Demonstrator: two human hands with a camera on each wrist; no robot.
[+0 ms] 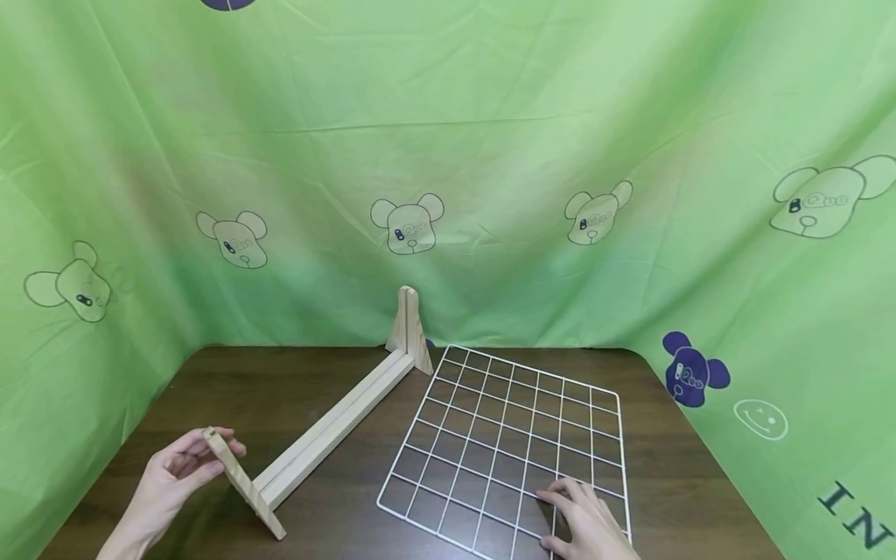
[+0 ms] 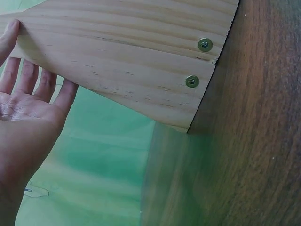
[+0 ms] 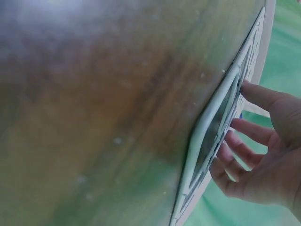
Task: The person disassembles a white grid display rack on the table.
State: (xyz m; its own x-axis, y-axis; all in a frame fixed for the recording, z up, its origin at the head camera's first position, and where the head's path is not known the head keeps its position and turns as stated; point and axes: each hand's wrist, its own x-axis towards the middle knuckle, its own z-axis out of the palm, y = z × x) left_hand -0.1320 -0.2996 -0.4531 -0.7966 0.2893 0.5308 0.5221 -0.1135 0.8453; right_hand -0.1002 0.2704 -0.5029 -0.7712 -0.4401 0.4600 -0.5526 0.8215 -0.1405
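Note:
A pale wooden stand lies on the table, with a grooved rail (image 1: 336, 432) between two upright end panels. My left hand (image 1: 164, 482) grips the top of the near end panel (image 1: 245, 484), thumb on its outer face and fingers behind. Two bolt heads (image 2: 192, 81) show on that panel in the left wrist view. The far end panel (image 1: 420, 338) stands at the table's back. A white wire grid (image 1: 498, 449) lies flat right of the stand. My right hand (image 1: 588, 521) touches its near right part with loosely bent fingers; the right wrist view shows the fingertips (image 3: 235, 123) at the wires.
The brown table (image 1: 329, 513) is enclosed at the back and sides by a green curtain (image 1: 504, 295) printed with bear heads. The far end panel is close to the curtain.

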